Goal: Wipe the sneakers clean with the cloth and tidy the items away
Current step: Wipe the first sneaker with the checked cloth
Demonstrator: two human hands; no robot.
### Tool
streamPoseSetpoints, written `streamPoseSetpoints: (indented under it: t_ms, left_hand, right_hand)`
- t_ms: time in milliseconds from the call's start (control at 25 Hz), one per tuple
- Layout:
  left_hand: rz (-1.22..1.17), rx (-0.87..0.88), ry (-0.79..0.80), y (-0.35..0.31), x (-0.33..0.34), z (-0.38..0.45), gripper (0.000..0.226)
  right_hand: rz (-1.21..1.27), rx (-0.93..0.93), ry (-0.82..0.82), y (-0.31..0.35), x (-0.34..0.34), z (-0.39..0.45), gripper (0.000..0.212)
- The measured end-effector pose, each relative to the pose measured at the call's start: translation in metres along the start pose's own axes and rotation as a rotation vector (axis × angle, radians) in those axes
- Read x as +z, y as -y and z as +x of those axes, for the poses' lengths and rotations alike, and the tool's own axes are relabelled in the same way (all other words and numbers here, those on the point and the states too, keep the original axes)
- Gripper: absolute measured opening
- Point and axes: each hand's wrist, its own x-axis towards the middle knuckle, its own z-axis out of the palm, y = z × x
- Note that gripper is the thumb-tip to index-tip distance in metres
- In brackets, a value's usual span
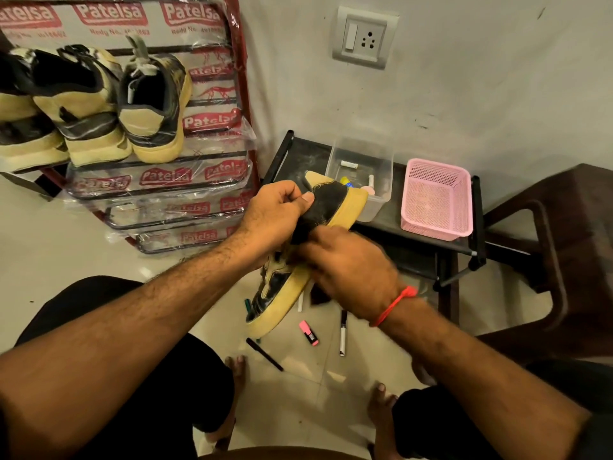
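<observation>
Gripping sneaker (328, 207), rack wrap (159, 180) reading "Patelsa"

The brand name "Patelsa" is printed in white on red labels, repeated many times over the clear plastic wrap (159, 180) covering the shoe rack (237, 78) at ten o'clock. Under the top labels runs a smaller line starting "Redg No.", its digits too blurred to read.

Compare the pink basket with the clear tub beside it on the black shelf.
The pink basket is opaque mesh and looks empty; the clear tub has see-through solid walls and holds small items. The basket sits right of the tub. Both are open-topped and upright on the black shelf.
</observation>
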Motion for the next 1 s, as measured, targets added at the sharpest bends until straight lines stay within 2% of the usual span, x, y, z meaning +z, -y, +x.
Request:
streamPoseSetpoints:
  t_ms: [120,240,320,360,480,560,640,840,1000]
  left_hand:
    - [-0.006,0.016,0.023,-0.002,-0.002,-0.001,0.029]
    - [0.005,0.018,0.095,0.002,0.003,-0.005,0.031]
    - [0.004,0.018,0.138,0.004,0.003,-0.005,0.033]
    - [-0.01,0.01,0.138,0.004,0.002,-0.005,0.034]
    - [-0.092,-0.034,0.127,0.005,0.0,0.0,0.037]
    - [-0.113,-0.058,0.152,0.005,0.001,-0.004,0.04]
    - [-0.148,-0.118,0.176,0.006,0.003,-0.006,0.05]
    - [-0.242,-0.253,0.085,-0.014,-0.016,-0.005,0.069]
    - [-0.35,-0.258,-0.011,-0.026,-0.045,-0.007,0.042]
  right_hand:
    - [0.017,0.204,-0.24,-0.047,-0.026,0.009,0.029]
    - [0.164,0.497,-0.328,-0.077,-0.039,0.004,0.023]
    - [0.299,0.607,-0.378,-0.085,-0.039,-0.001,0.021]
    - [0.381,0.666,-0.353,-0.085,-0.041,-0.002,0.022]
    - [0.697,0.811,-0.092,-0.081,-0.045,-0.004,0.046]
    - [0.858,0.83,-0.023,-0.076,-0.043,-0.005,0.054]
    - [0.958,0.806,-0.078,-0.071,-0.038,-0.003,0.051]
    - [0.975,0.623,-0.148,-0.055,-0.042,0.001,0.046]
    - [1.023,0.507,-0.108,-0.038,-0.048,0.009,0.036]
